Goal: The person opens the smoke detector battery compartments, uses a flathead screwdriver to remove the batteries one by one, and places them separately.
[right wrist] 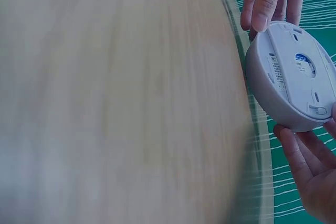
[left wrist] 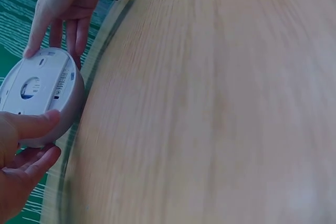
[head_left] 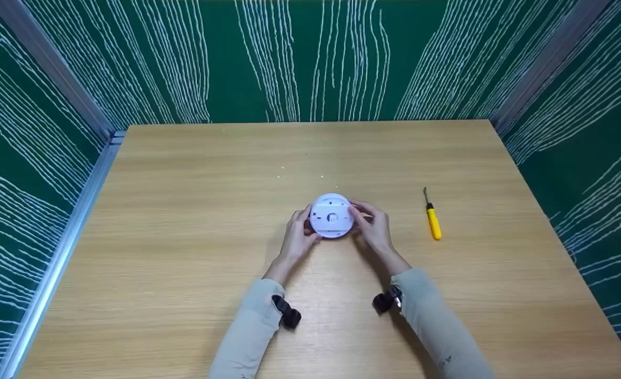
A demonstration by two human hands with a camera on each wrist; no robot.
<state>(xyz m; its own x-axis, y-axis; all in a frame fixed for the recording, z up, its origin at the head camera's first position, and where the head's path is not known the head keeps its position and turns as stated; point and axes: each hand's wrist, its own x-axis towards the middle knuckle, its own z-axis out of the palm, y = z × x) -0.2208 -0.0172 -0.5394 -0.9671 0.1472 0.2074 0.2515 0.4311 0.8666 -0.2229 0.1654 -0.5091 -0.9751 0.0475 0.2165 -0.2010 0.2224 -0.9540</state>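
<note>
A round white smoke alarm (head_left: 327,209) is held over the middle of the table, its flat back with a round central hole turned up. My left hand (head_left: 296,237) grips its left edge, thumb on the back and fingers underneath, as the left wrist view shows. On the opposite edge my right hand (head_left: 374,226) pinches it, thumb on top. Through the hole in the smoke alarm (right wrist: 286,72), the right wrist view shows a blue-and-white printed part. A printed label lies beside the raised strip across the back.
To the right on the wooden table (head_left: 184,210) lies a screwdriver (head_left: 433,221) with a yellow handle, its shaft pointing away. Several tiny white bits (head_left: 283,167) are scattered beyond the hands. Green panels with white lines (head_left: 310,63) stand behind the table and at both sides.
</note>
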